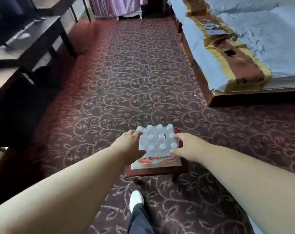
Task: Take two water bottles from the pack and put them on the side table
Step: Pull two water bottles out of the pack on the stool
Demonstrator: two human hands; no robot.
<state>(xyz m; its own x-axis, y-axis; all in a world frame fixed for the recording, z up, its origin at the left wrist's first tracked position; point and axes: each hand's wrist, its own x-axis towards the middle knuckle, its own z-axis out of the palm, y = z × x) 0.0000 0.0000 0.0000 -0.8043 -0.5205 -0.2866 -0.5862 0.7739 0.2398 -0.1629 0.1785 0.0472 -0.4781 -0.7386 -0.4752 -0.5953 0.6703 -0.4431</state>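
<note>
A shrink-wrapped pack of water bottles [157, 142] with white caps and a red label stands on a low wooden stool [156, 170] in the middle of the carpet. My left hand [129, 146] lies against the pack's left side, fingers spread over the wrap. My right hand [188, 146] reaches the pack's right side, its fingertips touching the caps at that edge. Neither hand is closed around a single bottle.
A dark desk and low tables [37, 38] line the left side. A bed [254, 48] with white sheets and a brown-gold runner fills the right. Patterned red carpet [126, 81] stretches ahead. My foot in a white slipper [136, 200] stands just before the stool.
</note>
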